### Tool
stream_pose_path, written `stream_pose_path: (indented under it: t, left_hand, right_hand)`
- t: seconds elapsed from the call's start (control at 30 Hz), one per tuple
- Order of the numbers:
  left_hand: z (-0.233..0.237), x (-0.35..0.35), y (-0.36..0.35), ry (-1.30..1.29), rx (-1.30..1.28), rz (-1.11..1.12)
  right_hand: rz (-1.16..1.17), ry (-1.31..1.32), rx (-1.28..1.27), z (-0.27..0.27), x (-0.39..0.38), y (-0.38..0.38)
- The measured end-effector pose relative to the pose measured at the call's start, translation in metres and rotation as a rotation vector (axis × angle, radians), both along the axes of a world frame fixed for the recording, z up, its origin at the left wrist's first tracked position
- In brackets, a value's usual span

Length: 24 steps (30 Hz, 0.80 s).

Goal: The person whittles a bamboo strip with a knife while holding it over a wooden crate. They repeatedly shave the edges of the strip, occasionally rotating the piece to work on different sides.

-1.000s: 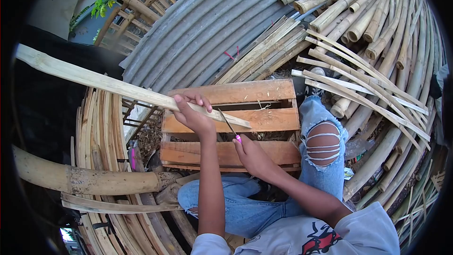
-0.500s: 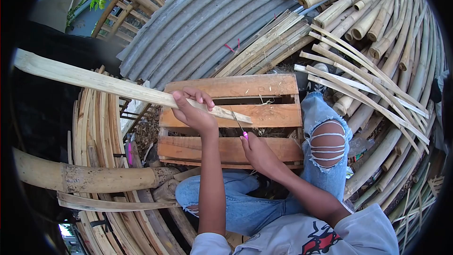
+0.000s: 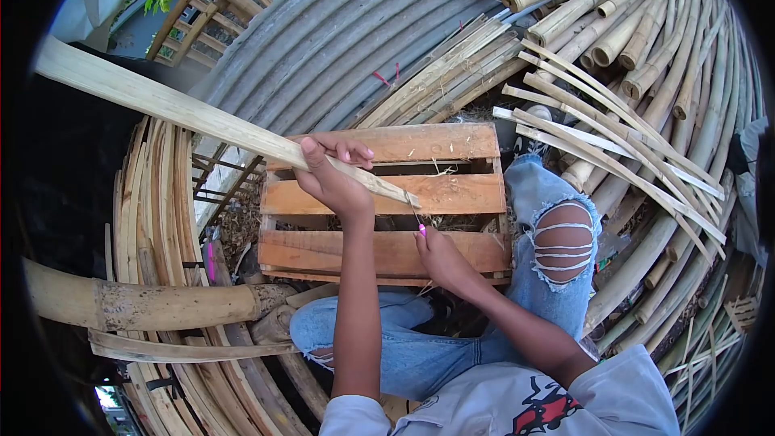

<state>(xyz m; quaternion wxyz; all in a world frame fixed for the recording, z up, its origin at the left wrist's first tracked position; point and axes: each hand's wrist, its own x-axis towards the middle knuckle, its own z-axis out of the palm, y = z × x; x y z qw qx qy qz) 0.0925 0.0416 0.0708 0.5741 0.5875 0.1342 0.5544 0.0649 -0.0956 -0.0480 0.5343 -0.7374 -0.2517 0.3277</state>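
Note:
A long pale bamboo strip (image 3: 186,115) slants from the upper left down to the wooden slatted crate (image 3: 379,252). My left hand (image 3: 335,173) holds the strip near its lower end, thumb on top and the other fingers around the far side. In my right hand (image 3: 444,257) is a thin knife (image 3: 415,211) with a pink part at the base of its blade. The blade is at the lower tip of the strip, above the crate's slats. My right fingers are closed around the handle, which is mostly hidden.
Bamboo poles (image 3: 646,73) and loose strips (image 3: 630,141) lie at the right. Corrugated sheets (image 3: 323,40) stand behind the crate. Stacked strips (image 3: 153,210) and a thick bamboo pole (image 3: 178,307) are at the left. My knee (image 3: 563,242) is beside the crate.
The strip's far end has risen and its lower tip has shifted slightly left. The knife blade has moved from across the strip to its tip. The whole view has shifted a little.

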Motion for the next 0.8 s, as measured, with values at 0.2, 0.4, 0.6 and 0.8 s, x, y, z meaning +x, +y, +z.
stream_pose_path:
  t: [0.2, 0.4, 0.6, 0.8]
  left_hand:
    - [-0.002, 0.005, -0.004, 0.003, 0.096, 0.040]
    - [-0.003, 0.005, -0.002, 0.032, 0.096, 0.014]
    - [0.001, 0.008, -0.007, 0.028, 0.114, -0.010]
    - [-0.003, 0.005, -0.011, 0.061, 0.119, 0.018]
  right_hand:
    - [-0.040, -0.027, 0.085, 0.034, 0.000, 0.019]
    - [-0.042, 0.047, 0.046, 0.021, 0.008, 0.022]
    - [-0.084, 0.127, -0.015, -0.043, -0.001, 0.022]
    - [-0.061, 0.135, 0.021, -0.005, -0.008, 0.010]
